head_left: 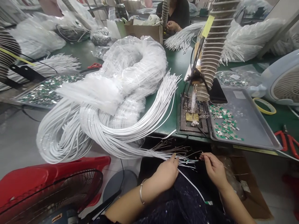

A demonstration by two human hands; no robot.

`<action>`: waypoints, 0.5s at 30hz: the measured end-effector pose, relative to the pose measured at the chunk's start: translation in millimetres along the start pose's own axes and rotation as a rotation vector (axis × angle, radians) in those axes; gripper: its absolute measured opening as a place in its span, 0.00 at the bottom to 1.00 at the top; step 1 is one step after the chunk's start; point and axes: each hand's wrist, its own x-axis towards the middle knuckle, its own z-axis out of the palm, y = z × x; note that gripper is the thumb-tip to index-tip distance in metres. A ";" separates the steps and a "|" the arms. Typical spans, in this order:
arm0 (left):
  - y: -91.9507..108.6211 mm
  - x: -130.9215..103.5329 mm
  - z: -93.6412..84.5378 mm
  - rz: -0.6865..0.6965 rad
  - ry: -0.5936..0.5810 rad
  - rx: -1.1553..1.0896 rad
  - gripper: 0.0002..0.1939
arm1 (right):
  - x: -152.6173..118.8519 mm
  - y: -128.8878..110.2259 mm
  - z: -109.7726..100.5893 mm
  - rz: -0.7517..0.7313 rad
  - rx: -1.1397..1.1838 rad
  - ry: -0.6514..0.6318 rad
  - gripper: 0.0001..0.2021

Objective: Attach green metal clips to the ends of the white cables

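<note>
A thick bundle of white cables (121, 132) hangs over the table's front edge, its loose ends fanned out above my lap. My left hand (167, 171) is closed around some cables close to their ends. To the right of it, my right hand (213, 168) pinches a thin cable end between thumb and fingers; its exact tip is too small to make out. One white cable (192, 184) runs down from under my left hand across my dark clothing. At its end is a small green connector board (208, 203).
A soldering iron (194, 93) hangs beside a ribbed hose (213, 46), over a dirty stand. Small green boards (225, 124) lie in a grey tray (257, 124). Yellow tape (263, 105), red-handled pliers (286, 141) and fans stand around. Across the table sits a person (181, 15).
</note>
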 end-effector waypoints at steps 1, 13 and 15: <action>-3.0 3.5 1.3 -0.014 0.034 -0.017 0.22 | 0.0 1.4 -2.9 0.012 -0.006 0.013 0.09; -0.5 7.6 -43.2 0.000 0.354 -0.162 0.11 | -10.4 7.5 -51.1 0.167 -0.225 0.298 0.12; -1.3 0.5 -65.6 0.113 0.509 -0.194 0.11 | -5.1 3.4 -62.2 0.086 -0.277 0.384 0.10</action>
